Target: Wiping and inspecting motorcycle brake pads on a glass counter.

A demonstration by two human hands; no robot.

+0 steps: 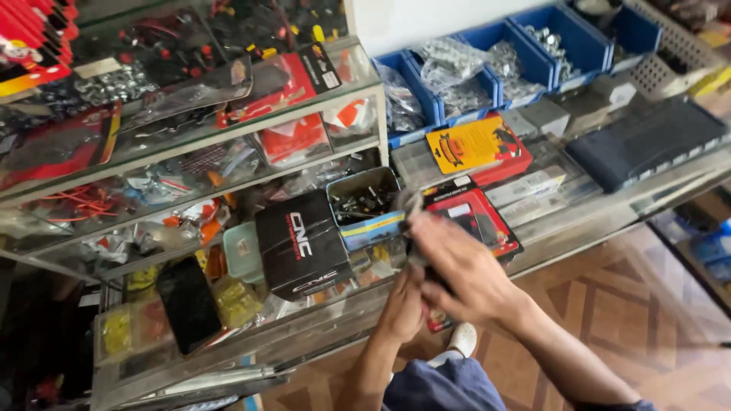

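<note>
Two bare forearms are reaching up from the bottom of the view, over a blue garment and one white shoe [461,339] on a brown patterned floor. Just above them, the right hand [457,270] is curling over the left hand [405,304], and both are closing on a small dark object [428,272] at the counter's front edge; blur is hiding what it is. Just beyond the hands, a red and black blister pack [476,217] is lying flat on the glass counter [579,221]. To its left, an open tin [365,205] with a blue band is holding small metal parts, beside a black box [301,243] with white lettering. Farther back, an orange card package [472,144] is resting on a red box, with a flat dark blue case [647,141] to the right. At the rear, blue bins [533,53] are holding bagged silver hardware. Glass shelves [190,137] at left are showing red, black and yellow packets.
</note>
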